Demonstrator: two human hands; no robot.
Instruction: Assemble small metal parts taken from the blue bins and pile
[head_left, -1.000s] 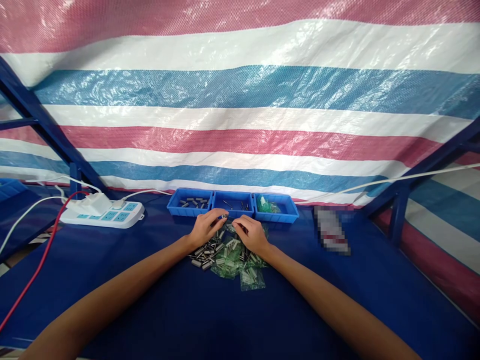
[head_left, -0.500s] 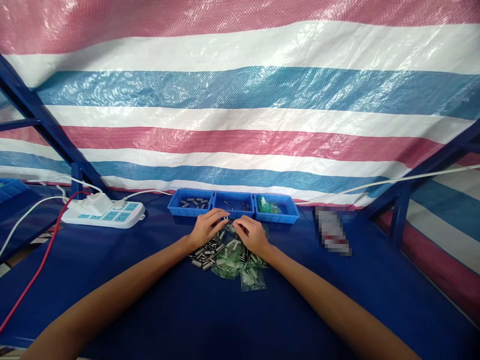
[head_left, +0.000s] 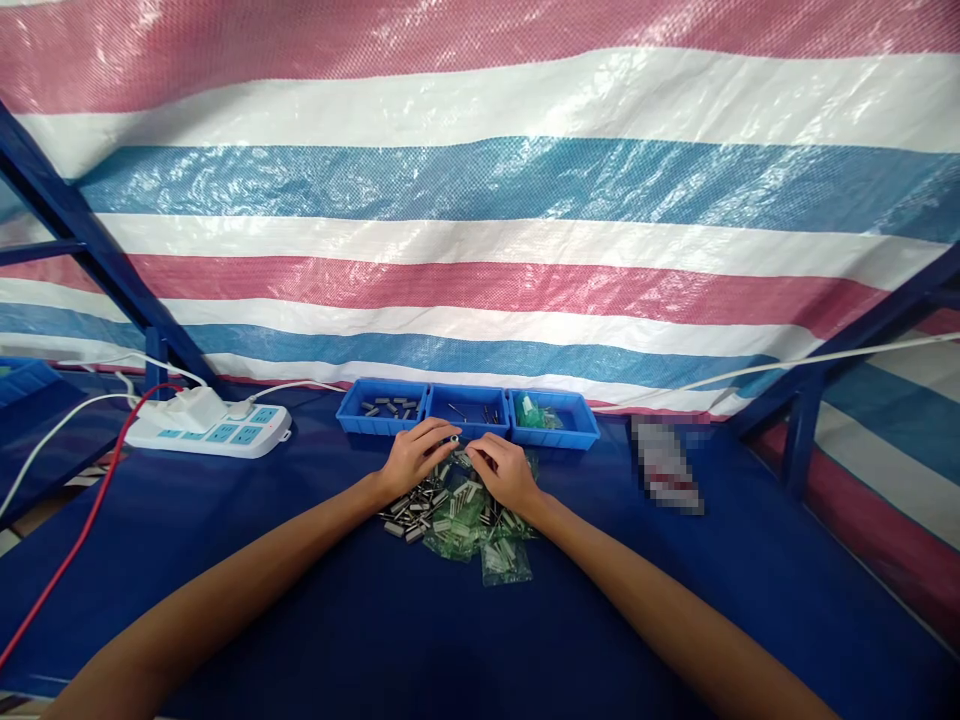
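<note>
My left hand (head_left: 414, 461) is pinched on a small, shiny ring-ended metal piece (head_left: 454, 441), which shows at its fingertips. Close by on the right, my right hand (head_left: 507, 473) has thumb and fingers closed together; what they hold, if anything, is too small to make out. Both hands hover over a heap of short metal cylinders and thin pins (head_left: 409, 522). Mixed into that heap are clear green-tinted plastic bags (head_left: 506, 565) with similar metal parts inside.
Behind the hands stand three blue bins: the left bin (head_left: 382, 425) with cylinders, the middle bin (head_left: 442, 392) with pins, the right bin (head_left: 559, 437) with green bags. A white power strip (head_left: 262, 440) and red cable (head_left: 94, 510) lie left. A blurred object (head_left: 667, 465) lies right.
Hardly anything differs. The view has shifted very slightly, and both hands keep the same pinched pose over the heap.
</note>
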